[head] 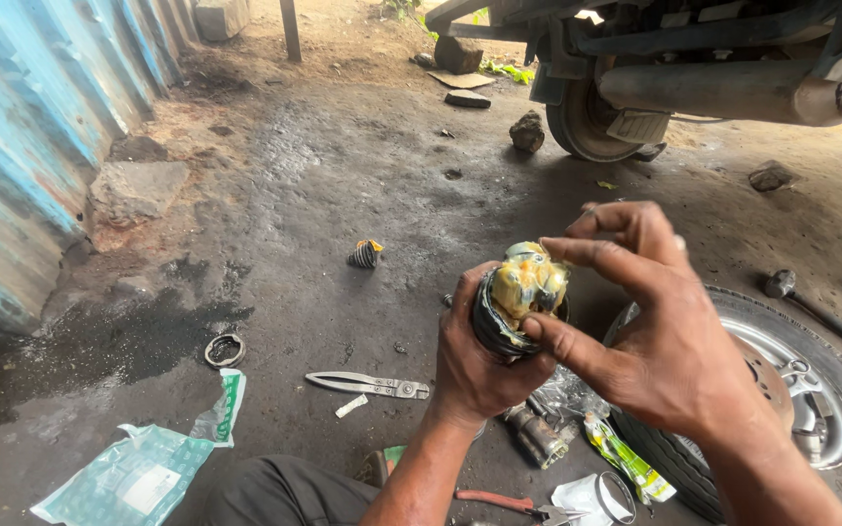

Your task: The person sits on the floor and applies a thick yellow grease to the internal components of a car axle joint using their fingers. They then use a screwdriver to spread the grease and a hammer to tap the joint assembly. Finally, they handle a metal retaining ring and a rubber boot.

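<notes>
Grease-packed joint (526, 284), seated in a black rubber boot (495, 326), is held above the oily ground (343, 195), just left of a wheel lying flat (801, 390). The boot is grasped by the left hand (479, 365); yellow grease is touched by the right hand (655, 321), fingers extended. Pliers (367, 385) lie nearby.
</notes>
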